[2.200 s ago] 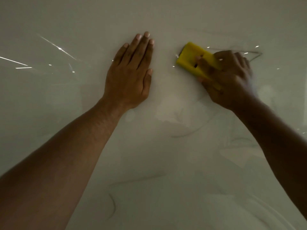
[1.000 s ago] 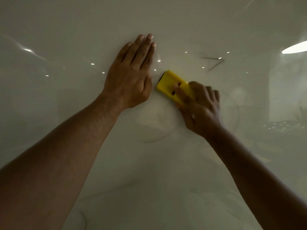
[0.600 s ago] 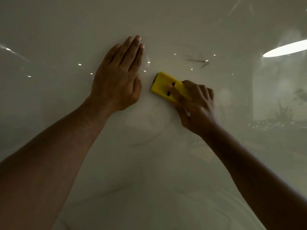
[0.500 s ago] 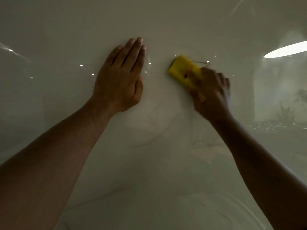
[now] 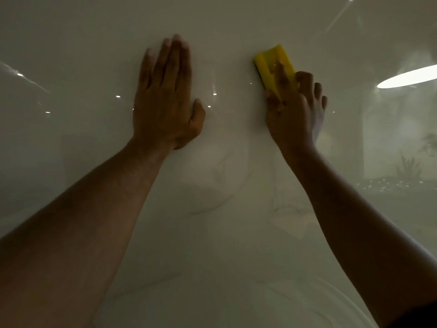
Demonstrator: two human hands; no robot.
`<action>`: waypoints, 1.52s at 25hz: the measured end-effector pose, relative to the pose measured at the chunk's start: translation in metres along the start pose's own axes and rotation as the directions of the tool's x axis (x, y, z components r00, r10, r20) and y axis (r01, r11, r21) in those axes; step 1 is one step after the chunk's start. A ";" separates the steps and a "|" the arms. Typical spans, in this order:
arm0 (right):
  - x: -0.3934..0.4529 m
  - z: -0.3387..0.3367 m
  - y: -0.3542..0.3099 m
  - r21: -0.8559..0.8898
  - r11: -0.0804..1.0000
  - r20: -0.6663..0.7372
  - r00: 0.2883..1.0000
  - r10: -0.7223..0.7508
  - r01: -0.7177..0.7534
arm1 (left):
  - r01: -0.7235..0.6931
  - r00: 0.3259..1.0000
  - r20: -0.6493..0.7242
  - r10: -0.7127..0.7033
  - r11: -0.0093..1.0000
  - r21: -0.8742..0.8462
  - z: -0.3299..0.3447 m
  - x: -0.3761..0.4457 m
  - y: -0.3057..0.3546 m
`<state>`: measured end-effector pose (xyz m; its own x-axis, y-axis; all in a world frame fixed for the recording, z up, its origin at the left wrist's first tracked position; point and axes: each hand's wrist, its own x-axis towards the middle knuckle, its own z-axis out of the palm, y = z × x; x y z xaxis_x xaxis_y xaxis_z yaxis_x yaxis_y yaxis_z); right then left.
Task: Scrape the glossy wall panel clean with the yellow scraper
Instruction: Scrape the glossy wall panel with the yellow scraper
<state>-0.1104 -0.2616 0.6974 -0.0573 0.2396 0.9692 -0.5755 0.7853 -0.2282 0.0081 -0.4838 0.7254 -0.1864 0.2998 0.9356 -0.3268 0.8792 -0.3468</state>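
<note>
The glossy pale wall panel (image 5: 224,233) fills the whole view and mirrors the room. My left hand (image 5: 165,98) lies flat on it at upper centre-left, fingers straight and together, pointing up. To its right my right hand (image 5: 295,110) grips the yellow scraper (image 5: 272,62) against the panel, index finger stretched along its back. The scraper's top end points up and slightly left; its lower part is hidden under my fingers.
Reflections cover the panel: a bright oval ceiling light (image 5: 406,76) at the right edge, small light dots across the middle, and faint plants (image 5: 409,166) at the right. Thin grey veins run through the lower panel.
My right hand has carried the scraper up and to the right, away from my left hand, and turned it more upright. My left hand has stayed flat on the panel.
</note>
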 end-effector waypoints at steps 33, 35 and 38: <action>-0.038 0.002 0.069 0.098 0.991 -0.047 0.995 -0.086 0.091 | -0.159 0.984 0.074 0.161 0.987 -0.031 0.005 0.011 0.025; -0.049 0.004 0.058 0.108 0.991 -0.055 0.995 0.079 -0.073 | -0.161 0.984 0.066 0.163 0.986 -0.030 0.006 0.010 0.024; -0.081 0.003 0.044 0.084 0.866 -0.074 0.870 -0.488 0.493 | -0.160 0.985 0.064 0.162 0.987 -0.033 0.007 0.009 0.026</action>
<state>-0.1340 -0.2480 0.6093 0.2912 -0.1328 0.9474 -0.5948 0.7505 0.2880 -0.0084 -0.4613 0.7244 -0.2958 0.4140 0.8609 -0.2620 0.8315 -0.4899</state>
